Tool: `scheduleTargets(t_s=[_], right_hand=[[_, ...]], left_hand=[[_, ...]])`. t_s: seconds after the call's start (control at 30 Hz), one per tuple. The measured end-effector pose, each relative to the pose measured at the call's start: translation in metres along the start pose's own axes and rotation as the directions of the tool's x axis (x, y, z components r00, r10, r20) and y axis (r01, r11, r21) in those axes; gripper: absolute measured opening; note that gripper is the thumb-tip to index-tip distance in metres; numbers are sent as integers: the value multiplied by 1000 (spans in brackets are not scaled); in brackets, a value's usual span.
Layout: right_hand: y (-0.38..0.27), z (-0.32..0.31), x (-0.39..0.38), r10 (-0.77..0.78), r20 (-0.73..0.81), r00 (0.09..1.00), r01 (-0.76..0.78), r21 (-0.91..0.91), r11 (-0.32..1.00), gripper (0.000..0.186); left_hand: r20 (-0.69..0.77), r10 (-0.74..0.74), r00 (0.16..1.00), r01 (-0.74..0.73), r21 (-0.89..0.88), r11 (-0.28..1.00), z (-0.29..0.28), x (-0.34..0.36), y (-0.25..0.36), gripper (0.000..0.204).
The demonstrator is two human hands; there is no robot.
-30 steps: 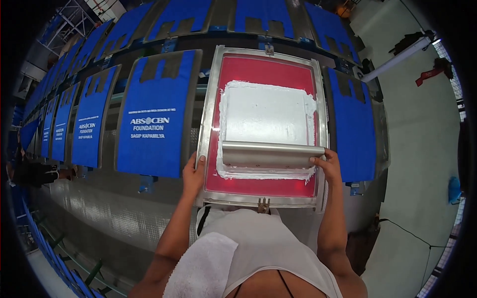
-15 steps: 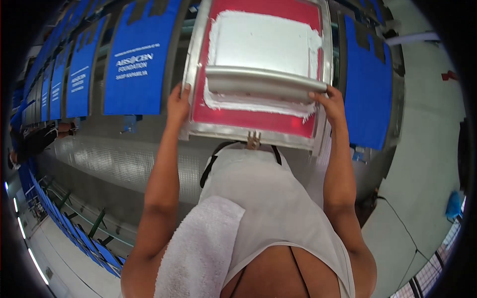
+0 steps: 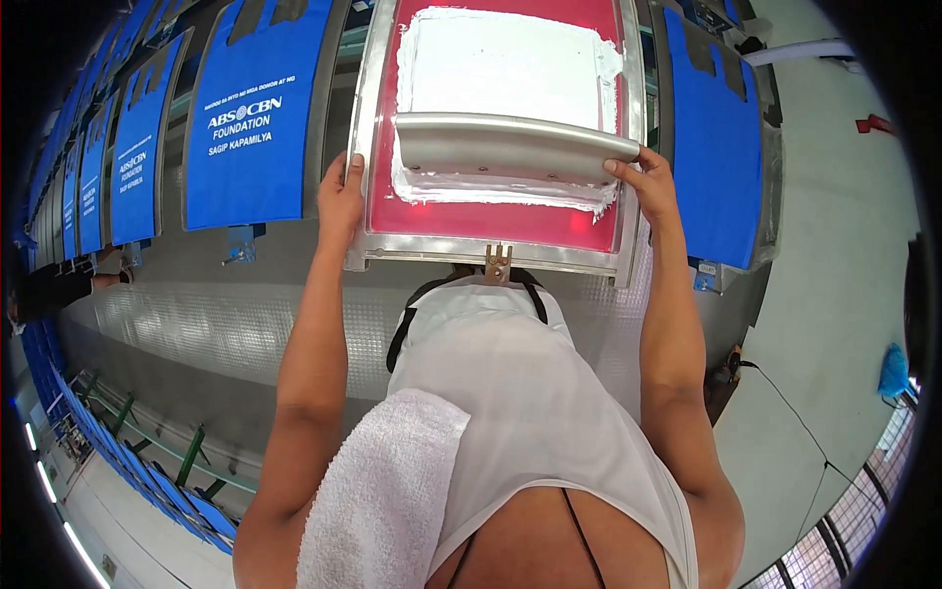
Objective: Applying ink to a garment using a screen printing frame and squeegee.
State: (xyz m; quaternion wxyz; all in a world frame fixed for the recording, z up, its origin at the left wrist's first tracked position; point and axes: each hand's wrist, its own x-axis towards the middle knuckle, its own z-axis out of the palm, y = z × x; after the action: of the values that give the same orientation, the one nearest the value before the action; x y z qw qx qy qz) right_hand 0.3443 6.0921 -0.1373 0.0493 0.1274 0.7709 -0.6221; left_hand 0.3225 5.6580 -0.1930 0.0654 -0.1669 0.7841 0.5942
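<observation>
A screen-printing frame (image 3: 365, 147) with a silver rim and a red mesh lies in front of me. Thick white ink (image 3: 510, 74) covers much of the mesh in a rough rectangle. Across its near part rests a wide metal squeegee (image 3: 510, 152), tilted slightly down toward the right. My left hand (image 3: 340, 201) grips the frame's left rim, thumb on top and fingers mostly hidden beyond the edge. At the squeegee's right end, my right hand (image 3: 652, 187) pinches it between thumb and fingers, close to the right rim. A metal clip-like fitting (image 3: 498, 263) sits at the frame's near edge.
Blue printed bags (image 3: 245, 128) lie on boards in a row to the left, and a plain blue bag (image 3: 714, 147) lies on the right. Behind me on the left runs another row of blue pieces (image 3: 157, 471). A person's arm (image 3: 106, 280) shows at far left.
The view has shifted a little, so the frame appears slightly higher and more to the left. Both hands and the squeegee keep about the same places on the frame.
</observation>
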Motion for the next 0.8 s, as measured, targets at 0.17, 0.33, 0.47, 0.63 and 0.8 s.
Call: scheduleTargets(t_s=[0.17, 0.33, 0.47, 0.63, 0.8], right_hand=[[-3, -3, 0, -17, 12, 1000, 17, -50, 999, 32], [-58, 5, -36, 6, 204, 979, 154, -756, 636, 33], [-67, 42, -73, -202, 268, 942, 330, -850, 412, 33], [-69, 21, -21, -73, 297, 952, 291, -808, 511, 36], [-79, 11, 105, -381, 271, 884, 395, -868, 300, 35]], left_hand=[[25, 0, 1000, -6, 248, 969, -2, 3, 6, 50], [138, 622, 771, -589, 526, 614, -16, -31, 70, 46], [754, 371, 543, -829, 411, 379, 10, -46, 118, 31], [719, 398, 569, -817, 442, 370, 36, 14, 155, 16], [555, 558, 617, -779, 531, 334, 76, 109, 175, 30]])
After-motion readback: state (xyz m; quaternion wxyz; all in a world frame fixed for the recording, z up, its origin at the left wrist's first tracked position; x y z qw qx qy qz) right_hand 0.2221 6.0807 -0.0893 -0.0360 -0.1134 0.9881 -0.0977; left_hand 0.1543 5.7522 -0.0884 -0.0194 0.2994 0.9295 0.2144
